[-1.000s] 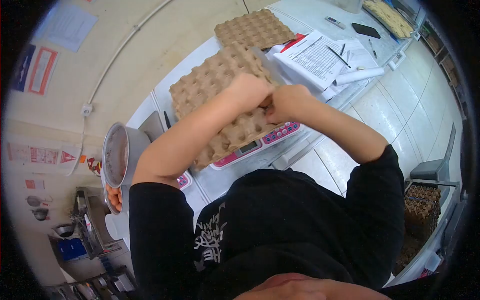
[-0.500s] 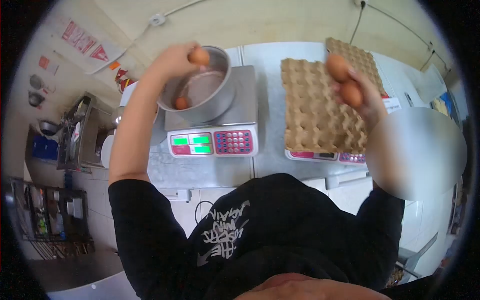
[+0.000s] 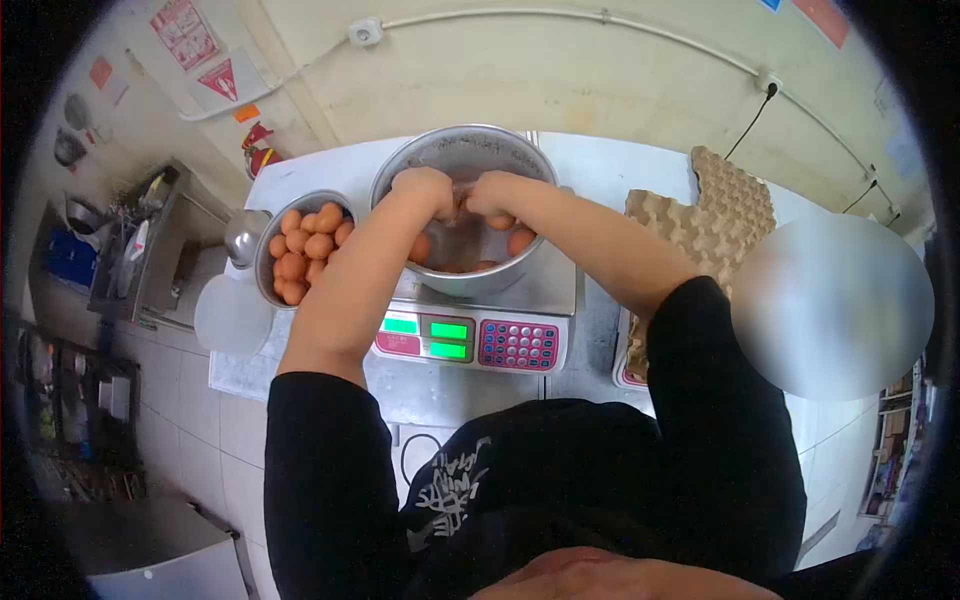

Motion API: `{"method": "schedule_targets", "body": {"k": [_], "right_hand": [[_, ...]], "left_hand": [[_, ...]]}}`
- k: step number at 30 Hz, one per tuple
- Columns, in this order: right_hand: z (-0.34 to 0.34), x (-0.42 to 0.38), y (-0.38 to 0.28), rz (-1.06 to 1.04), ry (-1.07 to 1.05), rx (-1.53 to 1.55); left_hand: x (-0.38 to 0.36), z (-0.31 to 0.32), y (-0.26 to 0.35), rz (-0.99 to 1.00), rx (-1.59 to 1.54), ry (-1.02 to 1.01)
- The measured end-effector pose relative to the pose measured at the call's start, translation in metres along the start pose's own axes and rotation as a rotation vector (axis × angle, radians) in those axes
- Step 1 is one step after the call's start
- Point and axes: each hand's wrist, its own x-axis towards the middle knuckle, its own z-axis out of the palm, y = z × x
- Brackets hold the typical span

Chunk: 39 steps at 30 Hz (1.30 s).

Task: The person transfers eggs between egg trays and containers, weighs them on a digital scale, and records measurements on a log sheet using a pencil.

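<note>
Both of my hands are inside a wide metal pot (image 3: 465, 280) standing on a digital scale (image 3: 470, 340). My left hand (image 3: 428, 192) is closed, knuckles up, and what its fingers hold is hidden. Close beside it, my right hand (image 3: 492, 192) curls over a brown egg (image 3: 500, 222), which shows just under its fingers. Other brown eggs lie low in the pot, one at the left side (image 3: 420, 248) and one at the right (image 3: 520, 241). The pot seems to hold liquid.
A metal bowl (image 3: 263, 262) heaped with brown eggs stands left of the pot. To the right, cardboard egg trays (image 3: 690, 225) lie over a second scale (image 3: 628, 372). A metal vessel (image 3: 246, 236) and a white round lid-like object (image 3: 232, 315) are at the far left.
My right hand has moved left from above the egg tray, where it held two eggs, into the pot. My left hand has gone lower into the pot. The view shifted, showing the egg bowl.
</note>
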Motion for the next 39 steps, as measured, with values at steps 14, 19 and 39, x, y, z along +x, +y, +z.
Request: {"method": "schedule_targets", "body": {"k": [14,19,39], "right_hand": [[0.002,-0.047,-0.009,-0.055,0.051,-0.18],[-0.011,-0.161,0.027,-0.524,0.522,-0.253],[0.019,-0.361,0.327,-0.324,1.124,-0.324]], "left_hand": [[0.02,0.032,0.018,-0.136,-0.424,-0.283],[-0.024,0.013,0.031,-0.055,-0.428,-0.255],[-0.125,-0.074,0.153,0.426,-0.224,0.775]]}}
